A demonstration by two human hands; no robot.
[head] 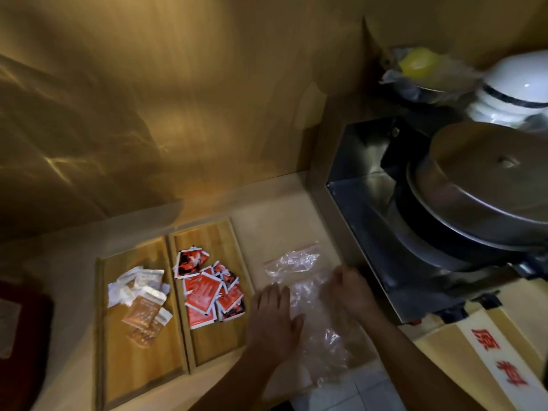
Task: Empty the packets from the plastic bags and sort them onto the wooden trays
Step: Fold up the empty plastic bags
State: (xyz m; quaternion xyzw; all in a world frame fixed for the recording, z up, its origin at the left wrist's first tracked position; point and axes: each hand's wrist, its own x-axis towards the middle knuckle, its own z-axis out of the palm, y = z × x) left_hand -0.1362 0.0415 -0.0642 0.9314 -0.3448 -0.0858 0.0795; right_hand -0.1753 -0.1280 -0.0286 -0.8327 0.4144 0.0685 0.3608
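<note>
Two wooden trays lie side by side on the counter. The left tray [139, 366] holds several clear and white packets [139, 295], some with orange-brown contents. The right tray [216, 342] holds a pile of red, black and white packets [210, 289]. Right of the trays lie crumpled clear plastic bags [308, 280], one with a red zip strip at its far end. My left hand [275, 315] rests flat, fingers spread, on the bags' left edge. My right hand [347, 289] is curled with its fingers on the plastic at the bags' right side.
A steel unit [370, 221] with a large round pan and lid [480, 197] stands right of the bags. Behind it are a white helmet-like object [516, 87] and a bagged yellow item [418, 65]. A box with red characters [492, 360] sits front right. A dark red object [26, 327] is far left.
</note>
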